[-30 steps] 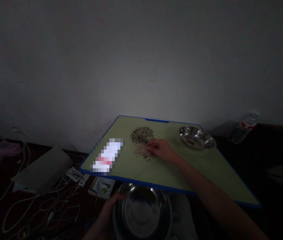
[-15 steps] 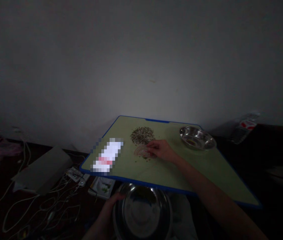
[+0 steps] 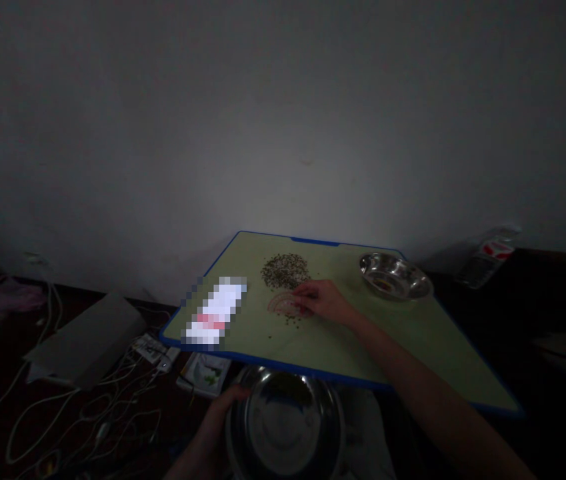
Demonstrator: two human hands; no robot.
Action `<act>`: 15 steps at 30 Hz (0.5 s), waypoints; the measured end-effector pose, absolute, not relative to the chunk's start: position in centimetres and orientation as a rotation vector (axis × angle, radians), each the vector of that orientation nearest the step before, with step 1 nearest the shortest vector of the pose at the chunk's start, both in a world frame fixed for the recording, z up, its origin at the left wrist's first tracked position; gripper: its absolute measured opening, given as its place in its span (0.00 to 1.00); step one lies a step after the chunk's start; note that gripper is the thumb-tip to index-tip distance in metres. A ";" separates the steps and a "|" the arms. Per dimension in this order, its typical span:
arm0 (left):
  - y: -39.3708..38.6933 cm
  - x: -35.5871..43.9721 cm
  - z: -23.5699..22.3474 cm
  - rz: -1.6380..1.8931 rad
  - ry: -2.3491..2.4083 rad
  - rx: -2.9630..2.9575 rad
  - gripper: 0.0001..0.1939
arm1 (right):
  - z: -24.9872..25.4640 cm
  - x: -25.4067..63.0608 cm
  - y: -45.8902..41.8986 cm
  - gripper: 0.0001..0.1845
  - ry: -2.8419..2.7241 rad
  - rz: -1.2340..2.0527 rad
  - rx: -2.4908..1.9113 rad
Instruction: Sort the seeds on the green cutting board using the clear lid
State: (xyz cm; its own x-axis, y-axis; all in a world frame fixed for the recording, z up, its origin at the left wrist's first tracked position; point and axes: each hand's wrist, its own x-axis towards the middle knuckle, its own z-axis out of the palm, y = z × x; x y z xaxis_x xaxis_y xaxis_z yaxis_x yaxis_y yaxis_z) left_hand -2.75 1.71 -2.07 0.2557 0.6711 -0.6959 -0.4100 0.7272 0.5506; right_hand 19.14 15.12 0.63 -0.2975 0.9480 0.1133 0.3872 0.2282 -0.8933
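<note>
Pinched in my right hand (image 3: pixel 320 299) is a clear protractor (image 3: pixel 283 305) with reddish markings, held low over the pale green tabletop (image 3: pixel 353 353). Small dark grains, which look like seeds or beans, lie in a spread pile (image 3: pixel 287 270) just beyond it, and a few loose grains (image 3: pixel 293 321) sit on its near side. Below the table's front edge, my left hand (image 3: pixel 230 403) grips the left rim of a large steel bowl (image 3: pixel 285 420). Some dark contents show at that bowl's far side, too dim to make out.
A smaller steel basin (image 3: pixel 395 277) stands on the table's right side. At the left lies a pixelated bright phone-like screen (image 3: pixel 215 313). Tangled white cables (image 3: pixel 107 413), a power strip (image 3: pixel 155 352) and a grey box (image 3: pixel 87 340) are on the floor. A plastic bottle (image 3: pixel 490 257) leans right.
The protractor has shifted very slightly toward the left, and the loose grains near it have moved a little, one lying nearer the front edge. My left hand and the bowl stay put.
</note>
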 end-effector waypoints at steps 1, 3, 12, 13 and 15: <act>1.7 -2.7 -1.9 0.740 1.076 0.280 0.11 | 0.7 19.2 15.1 0.10 -1.822 1.020 -1.229; 1.7 -2.8 -1.7 0.720 1.055 0.268 0.10 | 0.8 19.2 15.1 0.10 -1.835 1.006 -1.236; 1.7 -3.0 -3.0 0.773 1.060 0.267 0.08 | 0.9 19.0 15.0 0.09 -1.823 1.051 -1.232; 1.7 -3.1 -3.2 0.779 1.065 0.278 0.07 | 0.9 19.0 14.9 0.09 -1.828 1.055 -1.232; 1.6 -3.2 -3.6 0.773 1.073 0.294 0.06 | 1.0 19.0 14.9 0.09 -1.844 1.041 -1.241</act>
